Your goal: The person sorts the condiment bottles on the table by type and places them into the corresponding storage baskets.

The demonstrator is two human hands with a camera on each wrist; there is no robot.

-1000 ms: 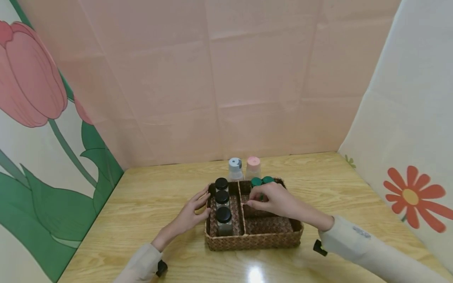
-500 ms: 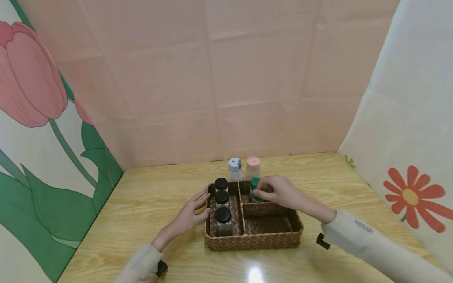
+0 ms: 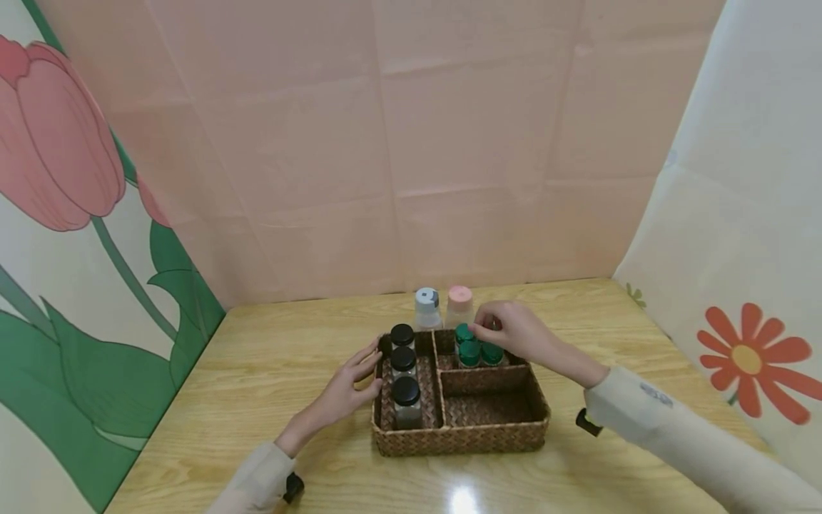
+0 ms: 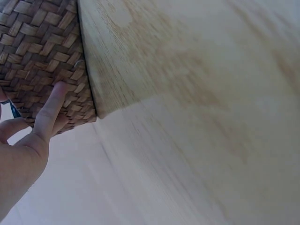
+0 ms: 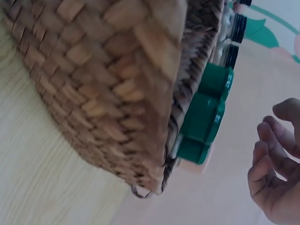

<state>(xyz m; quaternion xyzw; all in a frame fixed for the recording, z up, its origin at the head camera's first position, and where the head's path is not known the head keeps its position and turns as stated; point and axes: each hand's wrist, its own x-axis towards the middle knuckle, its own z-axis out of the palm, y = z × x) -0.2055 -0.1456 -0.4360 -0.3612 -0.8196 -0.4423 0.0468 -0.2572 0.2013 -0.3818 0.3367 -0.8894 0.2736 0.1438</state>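
My left hand (image 3: 349,385) rests with extended fingers against the left side of the woven basket (image 3: 459,439); in the left wrist view a fingertip presses the weave. My right hand (image 3: 514,330) hovers over the basket's back right compartment. Its fingers are loosely bent with nothing between them, as the right wrist view shows. Below it stand several small jars with green lids (image 3: 469,353), close together; the hand partly covers that corner. In the long left compartment, three clear jars with black lids (image 3: 405,390) stand in a row.
Behind the basket stand a bottle with a light blue cap (image 3: 427,300) and one with a pink cap (image 3: 459,297). A woven divider separates the front right compartment (image 3: 488,408). The wooden table (image 3: 308,464) meets a pink backdrop (image 3: 321,178) at the back.
My right hand has lifted up and back from among the green-lidded jars, its fingers now off them, and more green lids show. My left hand and the basket have stayed in place.
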